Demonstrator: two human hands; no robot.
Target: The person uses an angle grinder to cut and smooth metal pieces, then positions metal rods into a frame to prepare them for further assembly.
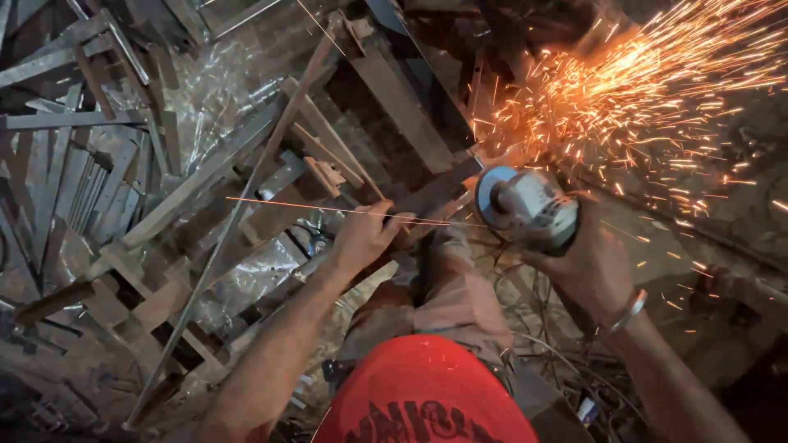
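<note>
My right hand (593, 264) grips a grey angle grinder (525, 207) whose disc bites into a flat metal bar (439, 190). Bright orange sparks (632, 90) spray up and to the right from the cut. My left hand (365, 234) is closed around the same bar a little to the left of the disc, pressing it down. A metal bangle (629, 312) sits on my right wrist. My bent knee in brownish trousers (450, 287) and my red shirt (423, 394) fill the bottom middle.
Piles of cut metal strips and angle bars (98, 164) cover the left and the top. A long thin rod (238, 213) runs diagonally across them. Crumpled plastic sheet (246, 279) lies among the scrap. Wires (533, 344) trail near my right leg.
</note>
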